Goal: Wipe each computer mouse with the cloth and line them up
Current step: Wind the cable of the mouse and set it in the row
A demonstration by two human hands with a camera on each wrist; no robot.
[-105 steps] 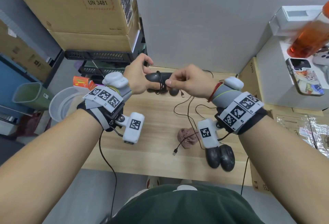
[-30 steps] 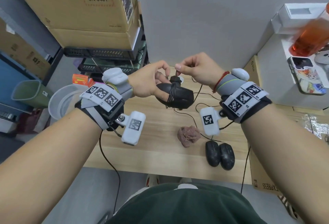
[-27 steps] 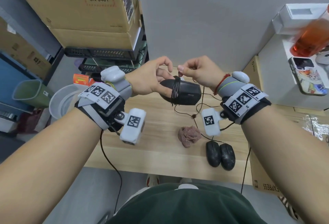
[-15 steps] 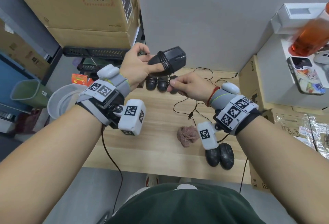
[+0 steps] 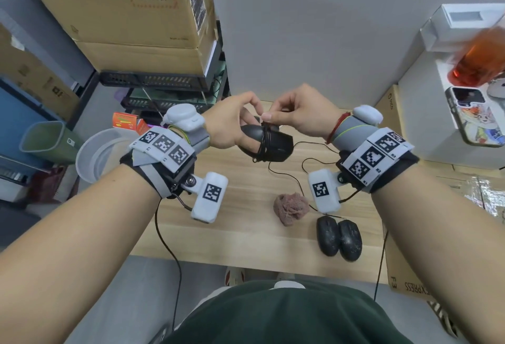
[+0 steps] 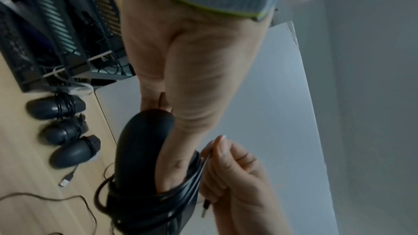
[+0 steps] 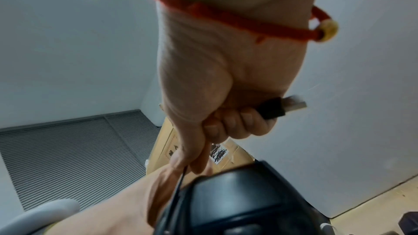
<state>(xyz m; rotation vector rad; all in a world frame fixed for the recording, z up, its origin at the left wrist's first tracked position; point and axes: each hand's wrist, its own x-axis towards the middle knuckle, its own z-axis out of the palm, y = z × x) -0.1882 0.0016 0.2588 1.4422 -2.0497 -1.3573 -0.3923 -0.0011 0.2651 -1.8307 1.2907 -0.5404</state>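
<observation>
My left hand (image 5: 250,125) grips a black wired mouse (image 5: 267,144) in the air above the far part of the table, its cable wound in several turns round the body. My right hand (image 5: 266,117) pinches that cable just above the mouse, and the USB plug (image 7: 282,107) sticks out past its curled fingers. A crumpled brownish cloth (image 5: 291,208) lies on the table below. Two black mice (image 5: 338,238) sit side by side near the front right edge. In the left wrist view three cable-wrapped mice (image 6: 65,131) lie in a row by the far edge.
The wooden table (image 5: 232,234) carries a loose thin black cable (image 5: 296,179). Stacked cardboard boxes (image 5: 131,10) and a black rack stand at the far left, with a white tub (image 5: 98,157) below. At the right, a white cabinet holds a phone (image 5: 475,119) and an orange bottle (image 5: 481,59).
My left hand brought the mouse down from near the wall to in front of me. My right hand came up from the table and now pinches the cable over the mouse.
</observation>
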